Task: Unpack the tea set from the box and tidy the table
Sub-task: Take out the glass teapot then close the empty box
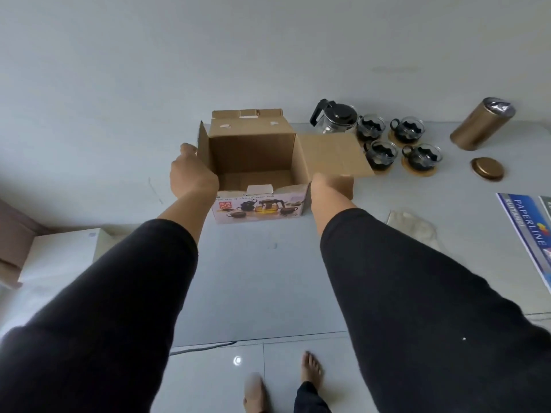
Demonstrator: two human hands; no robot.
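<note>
Empty brown cardboard box (256, 162), light, flimsy: left hand (190, 171) closed on 9 o'clock flap, right hand (331, 186) gripping 3 o'clock side.

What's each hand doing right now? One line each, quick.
Left hand: closed on the left flap of the box.
Right hand: at the right flap; fingers hidden, grip cannot be told.
</note>
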